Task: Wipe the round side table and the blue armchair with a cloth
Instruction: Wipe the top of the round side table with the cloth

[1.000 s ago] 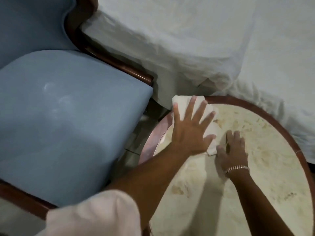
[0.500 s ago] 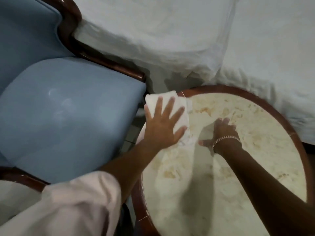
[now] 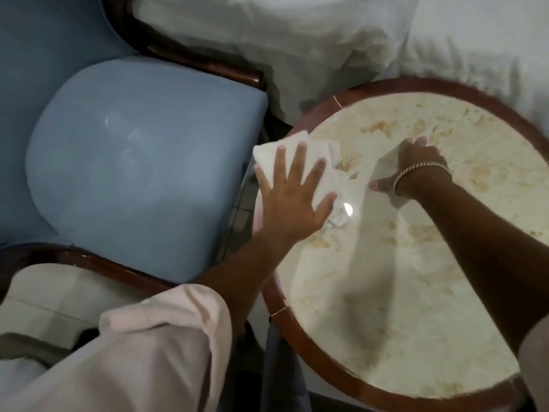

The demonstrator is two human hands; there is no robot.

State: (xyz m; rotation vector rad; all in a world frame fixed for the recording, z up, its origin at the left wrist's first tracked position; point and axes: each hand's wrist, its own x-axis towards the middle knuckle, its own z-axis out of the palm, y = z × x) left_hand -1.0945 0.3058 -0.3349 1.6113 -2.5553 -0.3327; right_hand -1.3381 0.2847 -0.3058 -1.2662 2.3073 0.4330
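Round marble-look counter (image 3: 416, 292) with dark wood rim, wedged between blue armchair (image 3: 133, 173) on the left and white bedding (image 3: 326, 40) behind. Pale tiled floor showing in the narrow gap and below the chair frame. Dim room, one bright glint on the polished top.

Left hand (image 3: 292, 200) spread flat, fingers splayed, pressing the white cloth (image 3: 279, 153) down at the counter's left edge, nearest the chair. Cloth partly overhanging the rim, bunched under the palm. Right hand (image 3: 416, 168), bracelet on the wrist, planted open on the top further in, holding nothing, looks like bracing.

Judging progress: counter wipe under way, working the rim side now. Tan mottling across the top probably the stone's own pattern, so hard to tell cleaned from uncleaned. Near and right portions likely left to cover. Armchair not touched by the cloth here, pale scuffs visible on the seat, that half seemingly all to come
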